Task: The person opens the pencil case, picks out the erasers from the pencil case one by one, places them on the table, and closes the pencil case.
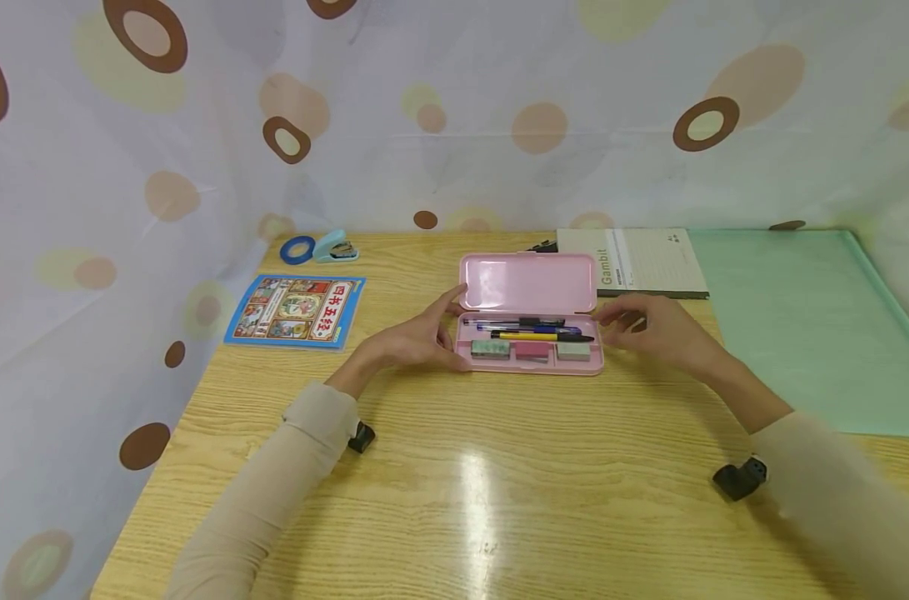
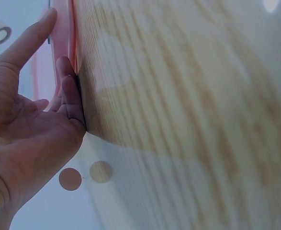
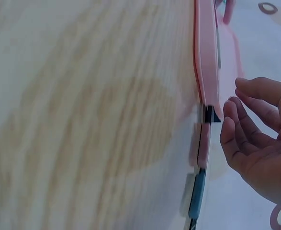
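We've got a spotted cloth (image 1: pixel 469 75) filling the top and left of the frame, no lettering on it. Wood-grain bench (image 1: pixel 559 475) across the middle and bottom. Green mat (image 1: pixel 806 333) along the right edge, plain.

Notebook (image 1: pixel 660 258), upper right of centre, overlapping the mat's left edge: we read "Gambit" running sideways, "NOTEBOOK" in smaller type beside it. Print at its top right corner is too small for us.

Pink pencil case (image 1: pixel 529 287) sits at frame centre, lid up, tray toward us. We see no label on it. Blue-covered booklet (image 1: pixel 295 315), left of centre: title 四书五经 in red on a pale panel at its right end, picture tiles across the rest.

Hands: left hand (image 1: pixel 417 340) is unclenched, fingers spread at the case's left end, touching it. Right hand (image 1: pixel 656 332) is loosely bent beside the case's right end, gripping nothing; right wrist view shows its fingertips apart from the case.

Light-blue stapler (image 1: pixel 336 247) at upper left, blue tape roll (image 1: pixel 297 250) next to it. We can't make out any marking on either.

In the tray: yellow pen (image 1: pixel 532 337) with black cap, blue pen (image 1: pixel 525 329), black-grip pen (image 1: pixel 499 322). Front row: green-patterned block (image 1: pixel 491 349), pink block (image 1: pixel 531 350), pale block (image 1: pixel 573 351). Any text there is too small.
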### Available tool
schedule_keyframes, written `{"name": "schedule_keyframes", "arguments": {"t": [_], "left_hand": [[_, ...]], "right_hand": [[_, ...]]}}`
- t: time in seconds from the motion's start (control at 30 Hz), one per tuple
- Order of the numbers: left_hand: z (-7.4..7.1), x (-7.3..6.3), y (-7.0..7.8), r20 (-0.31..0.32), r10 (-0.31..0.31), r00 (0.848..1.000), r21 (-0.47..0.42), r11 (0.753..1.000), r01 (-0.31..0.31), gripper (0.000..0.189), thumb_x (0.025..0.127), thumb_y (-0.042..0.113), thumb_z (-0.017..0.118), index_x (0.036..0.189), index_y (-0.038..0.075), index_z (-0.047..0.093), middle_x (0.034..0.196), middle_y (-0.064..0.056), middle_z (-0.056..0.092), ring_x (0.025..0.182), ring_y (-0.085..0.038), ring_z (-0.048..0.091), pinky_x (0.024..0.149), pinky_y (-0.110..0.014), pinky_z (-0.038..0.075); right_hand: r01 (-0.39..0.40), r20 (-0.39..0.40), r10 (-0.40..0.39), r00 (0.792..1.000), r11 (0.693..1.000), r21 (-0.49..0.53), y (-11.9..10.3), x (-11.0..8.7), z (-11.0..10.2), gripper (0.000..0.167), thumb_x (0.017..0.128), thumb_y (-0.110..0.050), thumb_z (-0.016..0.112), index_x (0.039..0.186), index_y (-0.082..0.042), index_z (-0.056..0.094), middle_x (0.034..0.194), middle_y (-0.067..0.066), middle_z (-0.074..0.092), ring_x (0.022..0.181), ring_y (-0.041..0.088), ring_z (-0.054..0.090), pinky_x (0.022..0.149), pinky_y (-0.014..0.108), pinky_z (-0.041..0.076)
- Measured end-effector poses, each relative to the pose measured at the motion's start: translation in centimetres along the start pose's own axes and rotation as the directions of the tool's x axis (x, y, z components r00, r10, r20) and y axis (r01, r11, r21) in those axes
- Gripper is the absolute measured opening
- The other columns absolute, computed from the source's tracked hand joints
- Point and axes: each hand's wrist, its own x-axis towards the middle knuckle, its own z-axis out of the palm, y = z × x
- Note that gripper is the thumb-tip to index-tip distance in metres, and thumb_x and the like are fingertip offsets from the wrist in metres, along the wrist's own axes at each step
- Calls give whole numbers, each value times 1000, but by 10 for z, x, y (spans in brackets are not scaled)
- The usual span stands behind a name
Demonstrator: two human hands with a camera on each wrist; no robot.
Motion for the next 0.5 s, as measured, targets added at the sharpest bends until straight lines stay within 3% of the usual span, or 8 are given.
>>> {"name": "schedule_keyframes", "arguments": {"t": [0.3, 0.5], "left_hand": [[0, 0, 0, -1, -1, 1000, -3, 1000, 1, 122, 84, 27, 90, 167, 36, 0, 156, -2, 34, 91, -23, 61, 85, -32, 52], [0, 0, 0, 0, -1, 1000, -3, 1000, 1, 123, 83, 27, 90, 167, 37, 1, 157, -3, 33, 91, -23, 62, 85, -33, 52]], "right_hand": [[67, 43, -68, 997, 997, 27, -13, 4, 20, 28, 93, -7, 77, 122, -5, 74, 125, 14, 70, 97, 24, 64, 78, 27, 52], [107, 54, -108, 993, 994, 20, -16, 10, 29, 26, 88, 0, 81, 113, -4, 77, 106, 11, 71, 86, 21, 61, 72, 29, 51]]}}
